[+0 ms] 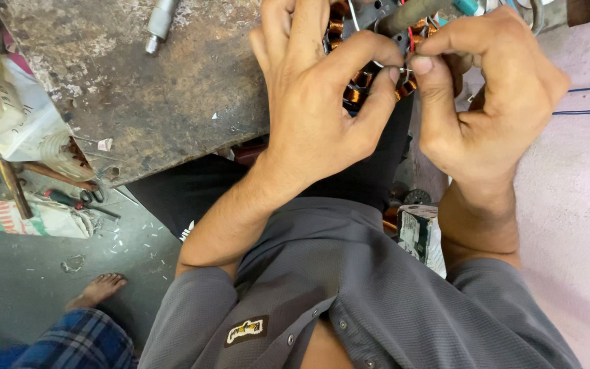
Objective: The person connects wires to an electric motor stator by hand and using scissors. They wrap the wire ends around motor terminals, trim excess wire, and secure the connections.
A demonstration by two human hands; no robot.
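Left hand (322, 96) pinching a thin wire (392, 67) between thumb and forefinger. Right hand (493, 102) pinching the same wire, fingertips nearly touching the left's. Behind both hands, a copper-wound stator (356, 89). Left of the left hand, a worn bench (158, 89); farther left, scissors (80, 199).

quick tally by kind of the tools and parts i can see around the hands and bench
copper-wound motor coil: 1
thin wire pinched by left hand and right hand: 1
metal cylinder tool on bench: 1
scissors on floor: 1
hammer: 1
small box: 1
total: 6
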